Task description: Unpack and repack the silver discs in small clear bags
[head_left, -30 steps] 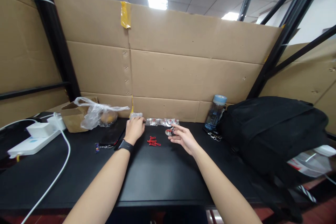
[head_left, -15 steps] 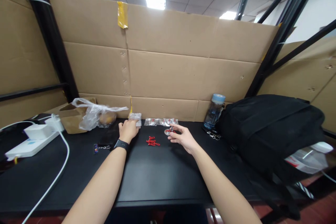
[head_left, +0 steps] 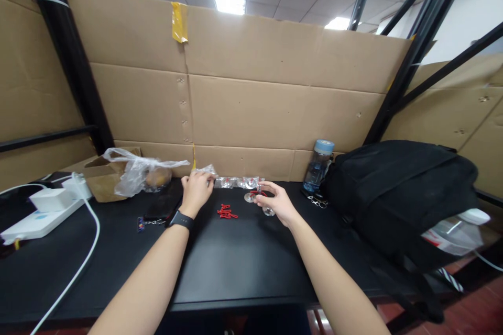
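Observation:
My left hand (head_left: 196,190) reaches to the back of the black table (head_left: 236,256) and pinches a small clear plastic packet (head_left: 205,170) at the left end of a row of clear packets with red pieces (head_left: 238,182). My right hand (head_left: 277,202) is closed on a small clear disc-shaped part with a red strand (head_left: 253,196); a second clear disc (head_left: 269,212) lies just under its fingers. A little heap of red cords (head_left: 225,212) lies between the two hands. A dark watch (head_left: 178,219) sits on my left wrist.
A black backpack (head_left: 401,188) fills the right side, with a blue-capped water bottle (head_left: 319,166) and keys (head_left: 315,200) beside it. At left are a paper bag with a plastic bag (head_left: 133,172), a dark phone (head_left: 161,205), a white power strip and cable (head_left: 43,207). Cardboard walls stand behind.
My left hand shifted a little right with the clear packet, back toward the row. My right hand lifted the disc part slightly, and a second disc now shows beneath it.

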The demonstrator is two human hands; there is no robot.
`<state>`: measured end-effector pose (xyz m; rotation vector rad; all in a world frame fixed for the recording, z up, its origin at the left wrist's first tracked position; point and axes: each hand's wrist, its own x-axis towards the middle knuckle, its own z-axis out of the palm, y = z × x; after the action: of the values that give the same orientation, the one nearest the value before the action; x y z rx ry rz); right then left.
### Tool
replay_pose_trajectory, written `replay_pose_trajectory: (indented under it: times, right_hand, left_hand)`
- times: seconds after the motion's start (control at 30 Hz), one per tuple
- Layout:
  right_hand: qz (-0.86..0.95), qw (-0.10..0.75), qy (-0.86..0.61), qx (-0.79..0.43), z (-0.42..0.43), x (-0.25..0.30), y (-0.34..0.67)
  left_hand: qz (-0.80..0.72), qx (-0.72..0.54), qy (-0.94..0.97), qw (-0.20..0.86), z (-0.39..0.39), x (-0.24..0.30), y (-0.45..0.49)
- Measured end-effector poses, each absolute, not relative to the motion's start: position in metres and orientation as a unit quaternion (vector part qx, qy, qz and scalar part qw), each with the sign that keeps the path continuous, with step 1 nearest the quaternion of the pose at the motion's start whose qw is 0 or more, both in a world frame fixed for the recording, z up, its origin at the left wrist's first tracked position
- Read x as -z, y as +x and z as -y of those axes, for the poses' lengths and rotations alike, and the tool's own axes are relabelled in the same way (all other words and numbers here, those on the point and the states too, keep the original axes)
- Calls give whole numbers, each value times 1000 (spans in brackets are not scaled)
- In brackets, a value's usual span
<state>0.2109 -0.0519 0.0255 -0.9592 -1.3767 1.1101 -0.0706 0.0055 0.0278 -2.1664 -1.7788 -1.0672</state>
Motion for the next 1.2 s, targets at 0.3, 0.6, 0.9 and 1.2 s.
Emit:
replay_pose_trajectory:
  times: [0.3,0.6,0.9,1.2]
  right_hand:
    - [666,481,-494,-283,47,-28,230]
    - [742,384,-519,-182,54,-35,241]
    - [817,224,-519,-119,73,-44,222]
    - [819,164,-541,-100,81,-43,214]
  left_hand:
    - [299,192,-933,-63,34,-19,4]
    - [301,126,-940,-97,30,-17,-9]
    - [335,63,-936,-92,39,-21,-12]
    - [287,31,-948,-132,37,-27,-17]
